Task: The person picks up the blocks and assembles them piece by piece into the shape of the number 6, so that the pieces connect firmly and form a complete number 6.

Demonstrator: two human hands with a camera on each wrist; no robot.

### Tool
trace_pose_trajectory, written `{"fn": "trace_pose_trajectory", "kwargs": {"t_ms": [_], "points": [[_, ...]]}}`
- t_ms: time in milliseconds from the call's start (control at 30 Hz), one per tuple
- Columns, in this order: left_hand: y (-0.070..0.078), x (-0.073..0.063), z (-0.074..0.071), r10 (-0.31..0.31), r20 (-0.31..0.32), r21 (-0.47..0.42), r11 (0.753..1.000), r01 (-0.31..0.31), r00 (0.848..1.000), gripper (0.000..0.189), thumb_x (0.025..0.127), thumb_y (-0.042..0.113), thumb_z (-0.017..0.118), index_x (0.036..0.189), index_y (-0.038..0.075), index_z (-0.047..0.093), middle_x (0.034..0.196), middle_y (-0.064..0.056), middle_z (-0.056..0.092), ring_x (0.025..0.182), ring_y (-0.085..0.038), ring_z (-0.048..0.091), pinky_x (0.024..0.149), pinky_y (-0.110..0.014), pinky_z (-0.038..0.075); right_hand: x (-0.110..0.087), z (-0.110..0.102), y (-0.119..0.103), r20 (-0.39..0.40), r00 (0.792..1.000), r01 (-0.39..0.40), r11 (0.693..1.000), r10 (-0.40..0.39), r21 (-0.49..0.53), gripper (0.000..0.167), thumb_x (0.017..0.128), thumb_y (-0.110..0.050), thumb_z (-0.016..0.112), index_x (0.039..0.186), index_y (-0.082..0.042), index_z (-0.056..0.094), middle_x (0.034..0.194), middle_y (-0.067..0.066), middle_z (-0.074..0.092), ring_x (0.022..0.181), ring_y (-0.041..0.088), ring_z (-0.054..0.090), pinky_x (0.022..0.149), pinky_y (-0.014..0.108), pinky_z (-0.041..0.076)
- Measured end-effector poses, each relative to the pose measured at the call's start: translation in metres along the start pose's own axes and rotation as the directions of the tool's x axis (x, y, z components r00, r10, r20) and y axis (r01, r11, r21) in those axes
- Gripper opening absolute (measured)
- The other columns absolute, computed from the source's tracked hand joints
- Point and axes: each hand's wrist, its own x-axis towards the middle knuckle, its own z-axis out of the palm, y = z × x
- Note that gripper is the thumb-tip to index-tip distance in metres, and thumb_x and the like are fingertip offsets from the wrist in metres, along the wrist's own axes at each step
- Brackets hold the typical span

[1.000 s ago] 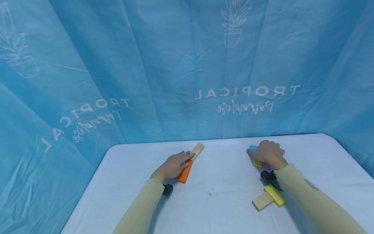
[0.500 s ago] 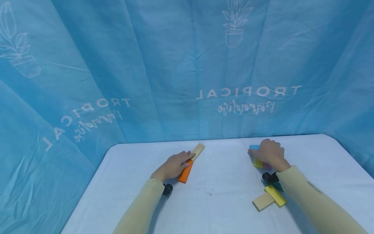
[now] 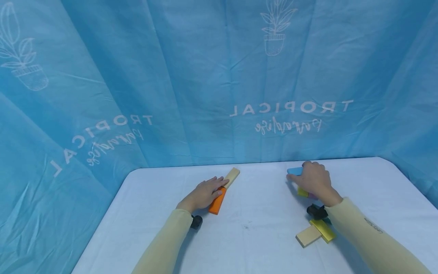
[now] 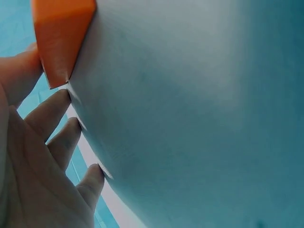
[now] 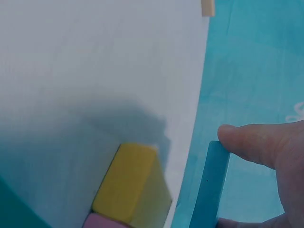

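Observation:
My left hand (image 3: 202,193) rests with fingers extended over an orange wooden block (image 3: 217,203) and a plain wooden block (image 3: 232,176) that lie end to end. In the left wrist view its thumb touches the side of the orange block (image 4: 59,45), and the other fingertips meet the white cloth. At the right, my right hand (image 3: 314,178) pinches a blue block (image 3: 293,171) between thumb and fingers. The right wrist view shows this blue block (image 5: 210,185) raised, beside a yellow block (image 5: 126,183) that touches a pink block (image 5: 99,222).
Nearer the front right, another yellow block (image 3: 322,230) overlaps a plain block (image 3: 308,236). A dark green block, partly hidden by the right wrist, shows as a green corner (image 5: 19,209) in the right wrist view. Blue printed curtains (image 3: 205,76) hang behind the white table (image 3: 260,243).
The blue block has come up off its place in my right hand and shifted slightly left, its end now turned. My left hand has stayed where it was.

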Motion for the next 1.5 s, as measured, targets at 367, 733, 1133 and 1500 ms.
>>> {"fn": "trace_pose_trajectory", "kwargs": {"t_ms": [367, 733, 1133, 1500], "points": [[0.001, -0.001, 0.0, 0.0, 0.001, -0.012, 1.0, 0.0, 1.0, 0.049, 0.108, 0.026, 0.048, 0.156, 0.025, 0.039, 0.162, -0.003, 0.033, 0.151, -0.029, 0.023, 0.121, -0.055, 0.017, -0.019, 0.001, -0.028, -0.073, 0.99, 0.125, 0.989, -0.119, 0.08, 0.075, 0.084, -0.044, 0.078, 0.123, 0.017, 0.058, 0.109, 0.034, 0.063, 0.095, 0.043, 0.061, 0.077, 0.054, 0.053], [0.002, -0.002, 0.0, -0.006, -0.001, -0.018, 1.0, 0.006, 1.0, 0.049, 0.108, 0.027, 0.048, 0.157, 0.025, 0.039, 0.162, -0.004, 0.033, 0.152, -0.029, 0.023, 0.121, -0.055, 0.017, -0.035, 0.001, -0.05, -0.081, 0.984, 0.166, 0.978, -0.156, 0.125, 0.069, 0.083, -0.041, 0.08, 0.122, 0.013, 0.061, 0.112, 0.029, 0.063, 0.1, 0.041, 0.059, 0.081, 0.053, 0.052], [0.001, -0.001, 0.0, -0.002, 0.005, -0.015, 1.0, 0.002, 1.0, 0.049, 0.108, 0.028, 0.047, 0.157, 0.026, 0.039, 0.162, -0.004, 0.033, 0.152, -0.029, 0.023, 0.121, -0.056, 0.016, -0.047, 0.009, -0.062, -0.103, 0.97, 0.234, 0.958, -0.22, 0.167, 0.066, 0.08, -0.036, 0.083, 0.122, 0.01, 0.063, 0.11, 0.024, 0.065, 0.099, 0.038, 0.059, 0.077, 0.048, 0.054], [0.0, -0.002, 0.001, -0.005, 0.006, -0.022, 1.0, 0.005, 1.0, 0.049, 0.108, 0.028, 0.046, 0.157, 0.026, 0.038, 0.162, -0.004, 0.033, 0.152, -0.029, 0.023, 0.121, -0.055, 0.016, -0.06, 0.022, -0.081, -0.084, 0.969, 0.245, 0.954, -0.234, 0.17, 0.065, 0.077, -0.038, 0.086, 0.12, 0.006, 0.065, 0.109, 0.017, 0.066, 0.099, 0.032, 0.059, 0.08, 0.046, 0.054]]}}
